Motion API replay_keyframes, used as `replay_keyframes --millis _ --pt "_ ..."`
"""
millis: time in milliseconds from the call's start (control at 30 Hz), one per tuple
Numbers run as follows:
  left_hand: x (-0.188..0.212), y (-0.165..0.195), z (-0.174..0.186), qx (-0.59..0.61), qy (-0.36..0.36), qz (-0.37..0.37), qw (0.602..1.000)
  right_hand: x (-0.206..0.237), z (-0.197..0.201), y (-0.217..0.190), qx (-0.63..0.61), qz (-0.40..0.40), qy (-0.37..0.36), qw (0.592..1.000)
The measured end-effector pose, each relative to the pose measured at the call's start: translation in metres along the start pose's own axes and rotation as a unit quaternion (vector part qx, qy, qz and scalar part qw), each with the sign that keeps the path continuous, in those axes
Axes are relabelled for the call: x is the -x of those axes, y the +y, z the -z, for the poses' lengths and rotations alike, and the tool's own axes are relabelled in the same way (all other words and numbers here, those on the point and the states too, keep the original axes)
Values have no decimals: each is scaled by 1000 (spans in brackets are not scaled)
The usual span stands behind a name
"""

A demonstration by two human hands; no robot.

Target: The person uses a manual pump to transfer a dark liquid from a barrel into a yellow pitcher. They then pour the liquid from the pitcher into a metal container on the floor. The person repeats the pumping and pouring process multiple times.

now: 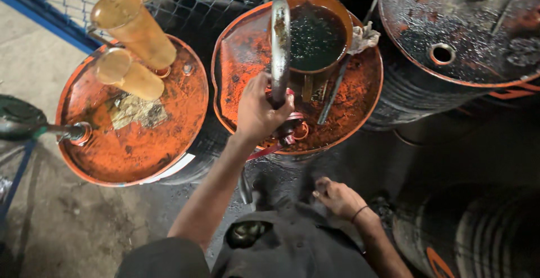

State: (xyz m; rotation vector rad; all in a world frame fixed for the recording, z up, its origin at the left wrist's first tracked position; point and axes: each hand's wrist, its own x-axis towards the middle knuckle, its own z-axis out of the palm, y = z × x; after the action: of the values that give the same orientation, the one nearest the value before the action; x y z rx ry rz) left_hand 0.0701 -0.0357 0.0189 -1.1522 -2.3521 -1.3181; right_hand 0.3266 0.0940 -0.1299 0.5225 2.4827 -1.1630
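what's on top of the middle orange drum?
On the middle orange drum: a jug of dark oil, a rag, a rod, and the pump handle gripped by the left hand. The hand covers the pump base.

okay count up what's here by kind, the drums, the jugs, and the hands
Drums: 4 – left orange-topped, middle orange-topped, black-topped, dark one lying lower right
Jugs: 3 – two amber, one oil-filled
Hands: 2 – left, right
Total: 9
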Motion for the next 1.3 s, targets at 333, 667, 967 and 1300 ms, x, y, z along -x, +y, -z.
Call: replay_keyframes --millis 333,667,967,1300 --pt "13 13 -6 -18 -14 71 997 -19 21 -19 60 50 -11 997" --pt "11 -3 -15 -35 9 8 999 -13 18 -49 74 87 -14 993" --pt "13 7 4 -42 1 19 999 -38 38 -26 -99 125 128 979" --pt "33 22 25 -57 16 32 998 -94 78 -58 -349 105 306 879"
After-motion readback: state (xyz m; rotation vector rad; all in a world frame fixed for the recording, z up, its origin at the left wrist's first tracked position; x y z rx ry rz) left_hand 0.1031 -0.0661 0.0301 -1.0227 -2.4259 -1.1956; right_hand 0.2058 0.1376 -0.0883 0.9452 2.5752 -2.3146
